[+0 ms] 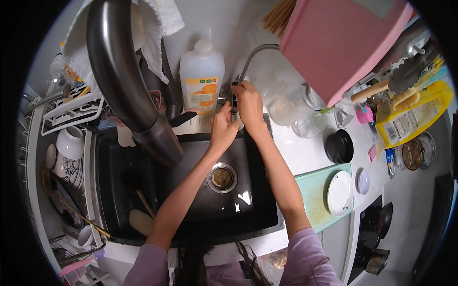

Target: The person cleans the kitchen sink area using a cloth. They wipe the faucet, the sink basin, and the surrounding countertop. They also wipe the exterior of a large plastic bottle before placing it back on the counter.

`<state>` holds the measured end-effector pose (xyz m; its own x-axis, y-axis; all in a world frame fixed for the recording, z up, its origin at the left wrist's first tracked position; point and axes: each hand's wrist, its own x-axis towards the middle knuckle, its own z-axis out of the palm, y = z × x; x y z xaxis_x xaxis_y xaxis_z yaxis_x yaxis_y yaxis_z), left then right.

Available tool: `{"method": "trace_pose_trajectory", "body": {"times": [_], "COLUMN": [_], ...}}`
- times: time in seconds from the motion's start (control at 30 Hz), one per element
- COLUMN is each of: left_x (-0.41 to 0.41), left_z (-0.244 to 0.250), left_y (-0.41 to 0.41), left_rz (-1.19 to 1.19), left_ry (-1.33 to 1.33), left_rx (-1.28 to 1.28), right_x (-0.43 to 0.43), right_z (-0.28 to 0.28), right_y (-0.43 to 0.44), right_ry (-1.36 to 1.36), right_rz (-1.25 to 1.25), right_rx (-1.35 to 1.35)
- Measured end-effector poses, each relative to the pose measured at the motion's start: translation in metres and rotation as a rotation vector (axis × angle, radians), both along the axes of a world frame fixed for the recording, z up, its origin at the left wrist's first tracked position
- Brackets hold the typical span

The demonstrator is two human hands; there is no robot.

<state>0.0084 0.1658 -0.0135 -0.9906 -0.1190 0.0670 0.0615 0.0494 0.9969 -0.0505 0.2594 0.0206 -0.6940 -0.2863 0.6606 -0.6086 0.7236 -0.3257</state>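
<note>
Both arms reach over a dark sink to its back edge. There, a thin gooseneck tap rises beside a soap bottle. My right hand is closed around a black fitting at the foot of this tap. Just below and to the left, my left hand has its fingers curled against the same fitting. A small white piece shows between the hands; what it is cannot be made out. My fingers hide much of the fitting. Food scraps lie in the drain basket.
A large dark faucet arches over the sink's left side. Behind stands a pump bottle. A pink dustpan hangs at upper right. A white plate rests on a green cutting board. Bowls fill the left rack.
</note>
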Motion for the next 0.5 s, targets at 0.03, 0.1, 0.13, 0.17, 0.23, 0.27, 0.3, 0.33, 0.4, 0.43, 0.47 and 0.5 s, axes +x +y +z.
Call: {"method": "trace_pose_trajectory", "body": {"times": [0.03,0.1,0.13,0.17,0.23,0.27,0.3,0.33,0.4,0.43,0.47,0.5], "left_x": [0.0,0.001,-0.001,-0.003,-0.003,-0.004,-0.003,-0.001,-0.002,-0.002,-0.003,-0.003], "left_z": [0.004,-0.006,-0.01,-0.013,-0.015,-0.016,-0.015,-0.014,-0.015,-0.016,-0.018,-0.019], "left_y": [0.001,0.002,0.002,0.002,0.003,0.003,0.004,0.005,0.005,0.006,0.008,0.008], "left_rz": [-0.013,0.06,0.097,0.104,0.121,0.122,0.12,0.118,0.115,0.112,0.121,0.128], "left_ry": [-0.025,0.048,0.089,0.111,0.151,0.159,0.163,0.167,0.16,0.157,0.172,0.188], "left_rx": [-0.011,-0.017,-0.014,0.0,0.027,0.02,0.01,-0.001,-0.002,-0.003,0.022,0.044], "right_x": [-0.003,0.0,0.008,0.017,0.022,0.021,0.022,0.017,0.006,0.008,0.01,0.012], "right_z": [-0.003,-0.009,-0.01,-0.012,-0.012,-0.01,-0.01,-0.01,-0.01,-0.012,-0.014,-0.014], "right_y": [0.0,0.002,0.005,0.008,0.01,0.009,0.009,0.008,0.003,0.003,0.003,0.002], "right_ry": [0.022,-0.002,-0.042,-0.082,-0.082,-0.091,-0.104,-0.066,0.008,0.01,0.011,0.015], "right_rz": [-0.007,-0.003,0.005,0.012,0.02,0.012,0.002,-0.01,-0.036,-0.037,-0.039,-0.042], "right_rx": [-0.026,-0.042,-0.027,-0.012,-0.051,-0.053,-0.058,-0.07,-0.095,-0.11,-0.124,-0.143]}}
